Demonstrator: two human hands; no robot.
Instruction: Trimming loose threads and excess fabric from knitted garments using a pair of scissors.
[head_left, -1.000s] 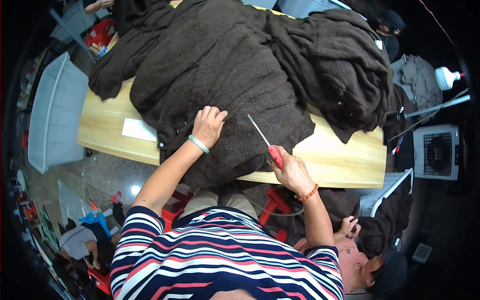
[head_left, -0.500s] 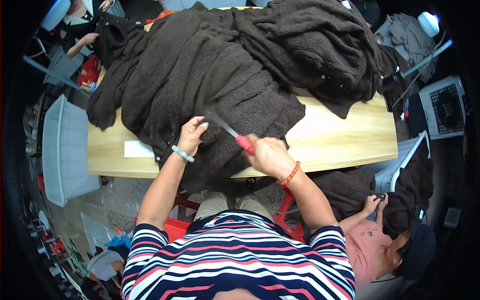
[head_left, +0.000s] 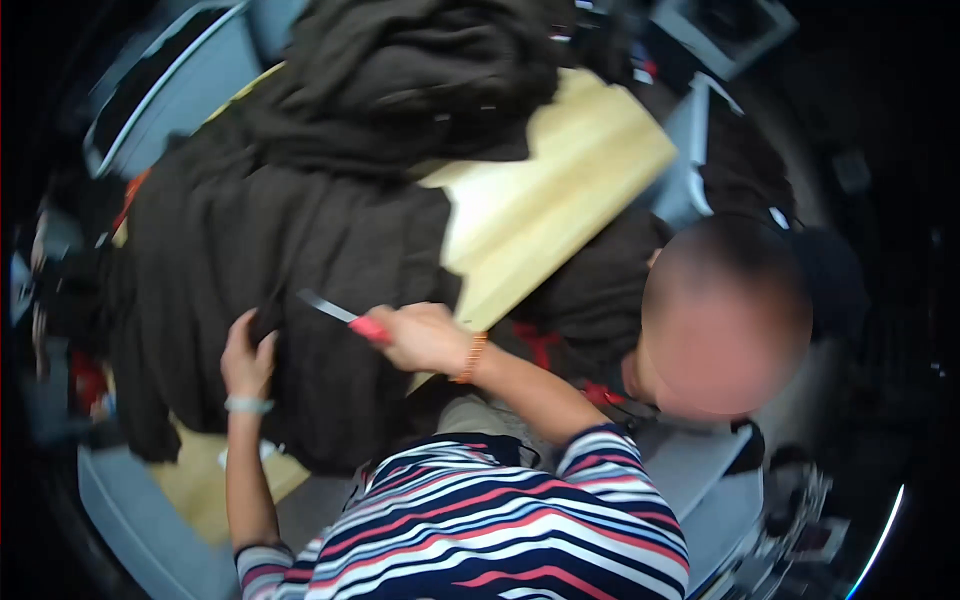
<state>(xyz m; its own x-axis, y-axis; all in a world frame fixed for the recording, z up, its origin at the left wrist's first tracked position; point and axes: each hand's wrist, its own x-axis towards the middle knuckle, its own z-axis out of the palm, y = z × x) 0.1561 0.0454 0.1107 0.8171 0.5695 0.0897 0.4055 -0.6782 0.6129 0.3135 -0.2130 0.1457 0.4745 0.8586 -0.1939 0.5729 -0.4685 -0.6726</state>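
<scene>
Since half a second ago the view has swung round, setting the tabletop [head_left: 575, 170] aslant and both hands farther left in it. Closed round a red handle, the right hand's [head_left: 428, 338] grip holds a red-handled tool [head_left: 345, 317], its slim metallic shank pointing at the left hand [head_left: 249, 360]; motion smears the tip. That hand's grip is loosely curled, thumb apart; whether it pinches any cloth I cannot tell. Beneath both lies dark brown cloth [head_left: 320, 240], soft and matt, creased into long folds, its pile blurred. It spreads over the pale wood-grained tabletop, its lower edge partly hidden by the shirt [head_left: 480, 520]. Beyond, a bulky heap of similar cloth [head_left: 400, 100] is cut off above. Rightward, a person's blurred head [head_left: 728, 320] hides what lies behind.
</scene>
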